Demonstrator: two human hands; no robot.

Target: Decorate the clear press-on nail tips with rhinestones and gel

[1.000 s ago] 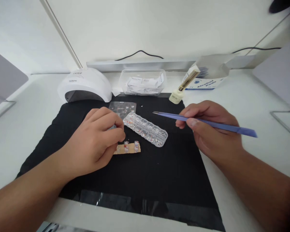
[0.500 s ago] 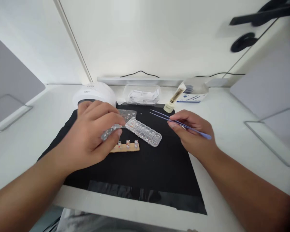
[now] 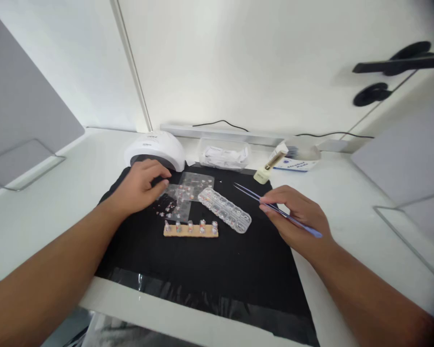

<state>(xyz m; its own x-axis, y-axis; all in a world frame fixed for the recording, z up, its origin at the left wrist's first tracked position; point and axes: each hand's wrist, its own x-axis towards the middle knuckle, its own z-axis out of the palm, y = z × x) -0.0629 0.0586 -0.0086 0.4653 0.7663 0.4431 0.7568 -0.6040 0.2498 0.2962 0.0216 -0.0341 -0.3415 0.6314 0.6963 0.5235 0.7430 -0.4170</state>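
- 5 nails (image 3: 190,226) on tan strip (image 3: 193,233), nr side of sheets (image 3: 183,210), on blk mat (image 3: 210,262).
- R hand (image 3: 294,209): thumb + fingers pinching tweezers (image 3: 292,220), nr case (image 3: 224,210).
- L hand (image 3: 141,187): thumb & index apart, by sheets; can't tell if touching.

Five nail tips (image 3: 190,227), one compartment case (image 3: 224,210), one tweezers (image 3: 287,216).

Left forearm (image 3: 72,255), bare, reaches forward and inward; left hand (image 3: 142,185) palm-down, bent fingers (image 3: 155,169) parted from the thumb (image 3: 158,190). Right forearm (image 3: 369,284), also bare, angles inward; right hand (image 3: 302,214) set in a pinch grip.
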